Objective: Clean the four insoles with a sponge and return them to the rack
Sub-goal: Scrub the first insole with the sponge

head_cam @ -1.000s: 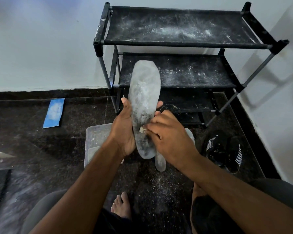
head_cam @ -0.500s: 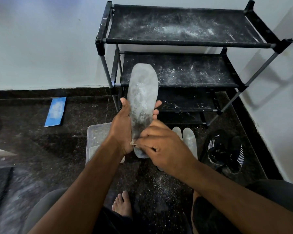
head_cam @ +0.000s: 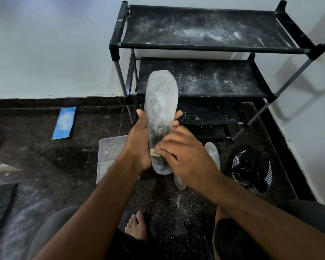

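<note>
Both hands busy, left (head_cam: 139, 145) gripping insole (head_cam: 160, 117), right (head_cam: 184, 156) pinching sponge (head_cam: 154, 152)

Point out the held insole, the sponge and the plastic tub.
held insole (head_cam: 162, 102): head view, dusty upper middle.
sponge (head_cam: 153, 152): head view, corner showing under the fingers.
plastic tub (head_cam: 111, 147): head view, bare inner floor.

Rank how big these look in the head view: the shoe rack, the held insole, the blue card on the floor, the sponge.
1. shoe rack
2. held insole, though it is nearer the camera
3. blue card
4. sponge, mostly hidden by the right hand
</note>
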